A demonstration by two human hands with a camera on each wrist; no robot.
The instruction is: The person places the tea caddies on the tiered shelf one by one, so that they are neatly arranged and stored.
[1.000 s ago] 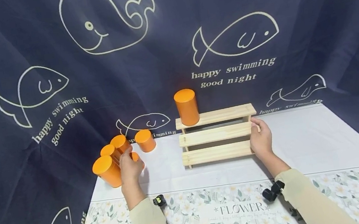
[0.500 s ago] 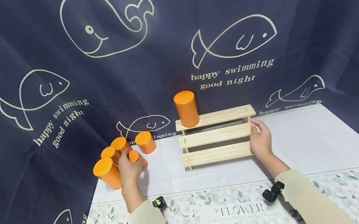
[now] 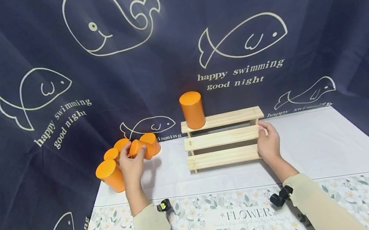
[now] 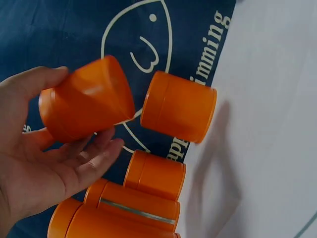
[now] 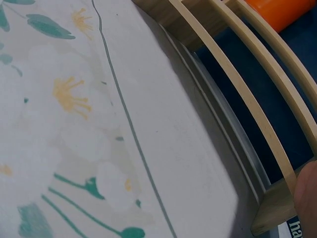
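My left hand pinches a short orange canister between thumb and fingers, tilted and lifted off the table. Just beyond it stands another short orange canister. Several more orange canisters, among them a tall one, are grouped left of that hand. My right hand grips the right end of a three-step wooden rack; part of its fingers is hidden behind the side. A tall orange canister stands upright on the rack's top step, at the left.
A dark blue curtain with fish drawings hangs right behind the canisters and rack. White cloth covers the table, with a floral strip along the near side.
My left hand has raised the short canister off the table and moved it slightly away from me, in front of the back canister. The right hand keeps its place on the rack.
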